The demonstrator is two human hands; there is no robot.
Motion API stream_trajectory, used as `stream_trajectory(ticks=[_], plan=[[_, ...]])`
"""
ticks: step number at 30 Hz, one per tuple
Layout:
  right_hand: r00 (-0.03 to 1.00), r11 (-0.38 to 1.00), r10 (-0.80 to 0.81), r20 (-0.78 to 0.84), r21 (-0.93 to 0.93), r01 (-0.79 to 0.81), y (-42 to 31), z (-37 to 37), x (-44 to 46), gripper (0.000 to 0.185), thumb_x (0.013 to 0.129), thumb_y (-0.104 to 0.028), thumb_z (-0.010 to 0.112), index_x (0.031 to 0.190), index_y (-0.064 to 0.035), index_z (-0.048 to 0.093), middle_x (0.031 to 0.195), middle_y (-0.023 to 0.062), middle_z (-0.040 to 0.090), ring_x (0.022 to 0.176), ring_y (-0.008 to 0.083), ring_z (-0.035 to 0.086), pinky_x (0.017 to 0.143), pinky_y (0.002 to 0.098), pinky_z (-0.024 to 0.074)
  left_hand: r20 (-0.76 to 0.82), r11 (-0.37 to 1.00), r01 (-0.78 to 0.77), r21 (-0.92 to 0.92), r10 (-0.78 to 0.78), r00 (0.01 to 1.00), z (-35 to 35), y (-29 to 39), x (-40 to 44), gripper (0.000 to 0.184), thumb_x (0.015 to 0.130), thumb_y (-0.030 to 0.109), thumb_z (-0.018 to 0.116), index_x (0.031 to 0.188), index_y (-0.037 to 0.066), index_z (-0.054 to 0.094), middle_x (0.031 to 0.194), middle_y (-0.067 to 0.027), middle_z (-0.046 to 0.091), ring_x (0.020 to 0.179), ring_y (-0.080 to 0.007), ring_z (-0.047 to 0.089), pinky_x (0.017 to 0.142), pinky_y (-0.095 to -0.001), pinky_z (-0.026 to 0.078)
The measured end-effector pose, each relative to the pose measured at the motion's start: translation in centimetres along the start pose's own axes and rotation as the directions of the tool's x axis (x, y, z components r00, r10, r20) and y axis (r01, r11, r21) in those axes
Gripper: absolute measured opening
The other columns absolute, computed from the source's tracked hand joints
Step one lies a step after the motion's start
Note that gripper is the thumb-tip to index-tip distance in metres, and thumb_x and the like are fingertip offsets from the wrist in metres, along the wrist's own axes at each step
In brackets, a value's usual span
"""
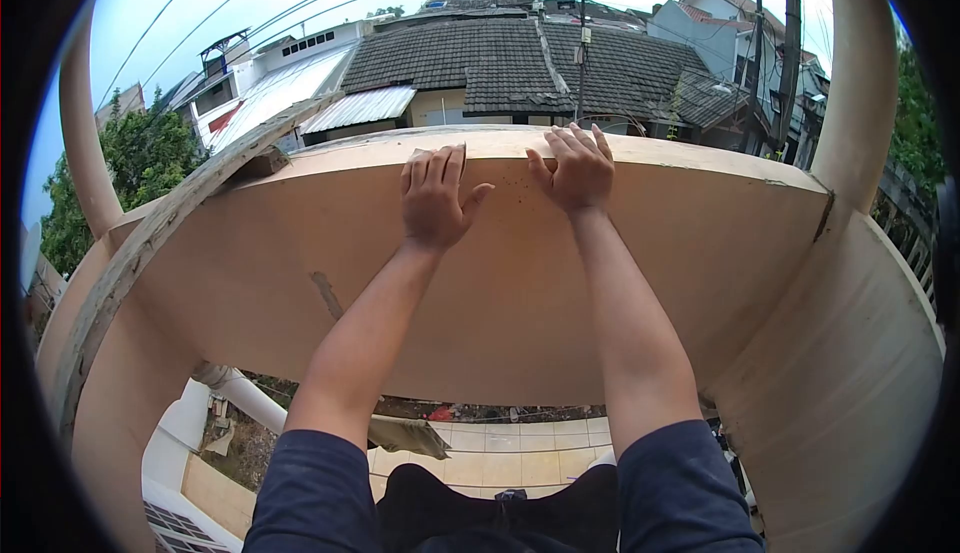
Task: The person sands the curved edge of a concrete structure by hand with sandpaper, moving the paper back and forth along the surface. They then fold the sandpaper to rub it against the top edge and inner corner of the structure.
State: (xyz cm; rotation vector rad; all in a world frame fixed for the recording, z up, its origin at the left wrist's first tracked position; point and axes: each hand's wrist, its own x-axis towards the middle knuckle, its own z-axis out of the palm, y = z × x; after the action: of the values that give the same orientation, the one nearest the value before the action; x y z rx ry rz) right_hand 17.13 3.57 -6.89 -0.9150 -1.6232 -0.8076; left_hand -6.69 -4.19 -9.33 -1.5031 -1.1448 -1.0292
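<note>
A peach-coloured wall (510,283) with a flat top ledge (690,158) stands in front of me. My left hand (435,195) lies on the front edge of the ledge, left of the middle, fingers side by side and thumb out to the right. A thin pale edge shows at its fingertips; what it belongs to is too small to tell. To its right, my right hand (577,171) rests on the same edge, its fingers slightly spread and thumb pointing left. Both palms face the wall and are hidden. Small dark specks mark the wall between the hands.
A weathered curved strip (150,228) crosses the left side and meets the ledge. Round columns (862,83) rise at both sides. Beyond are tiled roofs (430,53), overhead wires and poles. Tiled flooring (520,450) and a hanging cloth (408,436) show below the wall.
</note>
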Motion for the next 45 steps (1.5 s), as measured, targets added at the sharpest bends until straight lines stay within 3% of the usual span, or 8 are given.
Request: stream_trajectory(ticks=[2,9,15,21,24,30,36,45], plan=[[1.000,1.000,0.002,0.001,-0.005,-0.002,0.0,0.1,0.0,0.051,0.099,-0.056,0.064,0.113,-0.0107,0.082,0.122,0.0054,0.081,0.127,0.0251,0.070,0.125,0.0469,0.0386,0.101,0.989,-0.026,-0.144,0.041,0.994,-0.2,-0.8,0.3,0.068,0.102,0.059,0.061,0.142,0.004,0.063,0.133,-0.0145,0.066,0.129,-0.0374,0.057,0.115,-0.0527,0.041],[1.000,1.000,0.004,-0.031,0.008,-0.003,-0.2,0.1,-0.1,0.050,0.098,-0.055,0.064,0.109,-0.0095,0.083,0.120,0.0066,0.081,0.126,0.0263,0.071,0.124,0.0470,0.0394,0.001,0.999,0.022,-0.029,-0.022,1.000,0.3,0.9,-0.3,0.066,0.102,0.058,0.062,0.141,0.005,0.063,0.133,-0.0127,0.065,0.130,-0.0357,0.055,0.118,-0.0512,0.039],[0.999,1.000,0.002,-0.038,0.026,-0.001,0.2,0.1,0.1,0.051,0.098,-0.055,0.064,0.109,-0.0084,0.082,0.121,0.0070,0.081,0.127,0.0268,0.071,0.124,0.0473,0.0397,-0.009,0.994,-0.097,-0.056,0.097,0.995,1.2,-1.1,-0.6,0.067,0.101,0.057,0.063,0.141,0.004,0.062,0.133,-0.0128,0.064,0.130,-0.0357,0.054,0.118,-0.0524,0.039],[1.000,1.000,0.010,-0.029,0.029,-0.010,-0.1,0.1,-0.2,0.052,0.097,-0.056,0.064,0.109,-0.0085,0.083,0.121,0.0075,0.081,0.127,0.0272,0.071,0.123,0.0475,0.0404,-0.069,0.998,0.061,-0.005,-0.061,0.996,1.6,2.1,-0.5,0.069,0.100,0.058,0.063,0.144,0.004,0.061,0.136,-0.0123,0.063,0.132,-0.0339,0.054,0.118,-0.0517,0.038],[0.999,1.000,-0.004,-0.039,0.013,0.005,0.0,0.1,0.1,0.050,0.096,-0.055,0.065,0.108,-0.0091,0.083,0.121,0.0079,0.081,0.126,0.0272,0.071,0.123,0.0474,0.0409,-0.018,0.969,-0.143,-0.203,0.142,0.990,1.0,4.8,0.7,0.073,0.098,0.060,0.064,0.146,0.005,0.059,0.144,-0.0114,0.060,0.137,-0.0332,0.052,0.121,-0.0514,0.037],[0.999,1.000,-0.002,-0.047,0.031,0.004,0.2,0.2,0.0,0.050,0.096,-0.054,0.065,0.108,-0.0085,0.083,0.121,0.0077,0.081,0.126,0.0270,0.071,0.123,0.0469,0.0409,-0.013,0.967,-0.218,-0.132,0.219,0.976,1.4,2.7,0.3,0.071,0.098,0.057,0.065,0.148,0.006,0.058,0.144,-0.0107,0.060,0.137,-0.0332,0.052,0.119,-0.0494,0.039],[0.999,1.000,0.005,-0.046,0.026,-0.004,0.1,0.0,-0.1,0.051,0.097,-0.054,0.064,0.107,-0.0086,0.083,0.121,0.0072,0.081,0.127,0.0268,0.071,0.124,0.0469,0.0397,0.012,0.996,-0.088,0.018,0.088,0.996,0.2,-5.0,-1.7,0.071,0.098,0.055,0.066,0.148,0.005,0.057,0.140,-0.0120,0.060,0.134,-0.0359,0.053,0.118,-0.0515,0.037],[0.999,1.000,-0.016,-0.052,0.015,0.016,-0.1,-0.1,0.0,0.051,0.098,-0.054,0.062,0.107,-0.0089,0.083,0.120,0.0081,0.081,0.125,0.0276,0.072,0.123,0.0479,0.0408,-0.023,0.991,-0.051,-0.125,0.049,0.999,1.6,2.2,-0.1,0.073,0.097,0.058,0.065,0.146,0.005,0.056,0.143,-0.0133,0.057,0.137,-0.0356,0.049,0.121,-0.0545,0.032]])
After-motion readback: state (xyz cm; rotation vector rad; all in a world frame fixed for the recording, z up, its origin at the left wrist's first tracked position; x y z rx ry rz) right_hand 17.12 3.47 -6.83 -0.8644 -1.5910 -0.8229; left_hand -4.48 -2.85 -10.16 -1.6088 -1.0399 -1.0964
